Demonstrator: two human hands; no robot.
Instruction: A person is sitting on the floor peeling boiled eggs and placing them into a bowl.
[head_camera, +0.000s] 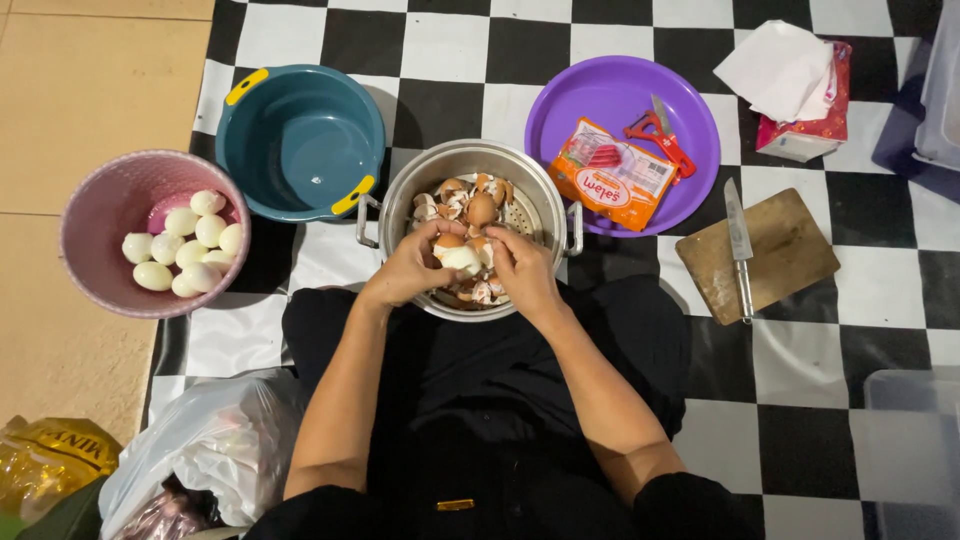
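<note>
Far on my left lies a yellow bag (50, 455), and next to it a clear plastic bag (215, 440) by my knee. Above them sits a pink basket (95, 215) with peeled white eggs (185, 245) in it. Next comes a teal tub (300, 135) with yellow handles.

In front of me is a metal pot (540, 195) with bits of brown shell (450, 195) and one brown egg (481, 209) inside. My left hand (410, 265) and my right hand (522, 272) meet over the near edge of the pot. Both are curled in, and the fingertips of both pinch a half-peeled egg (458, 258) between them. It is white with some brown shell on top.

To the right is a purple tray (600, 85) with an orange packet (612, 175) and a red peeler (660, 135) on it. Next is a wooden board (790, 250) with a knife (738, 255) lying across its left side. Up past it is a red tissue pack (815, 125) with white tissues (775, 70) sticking out. All of it sits on a black and white checked mat (440, 50).
</note>
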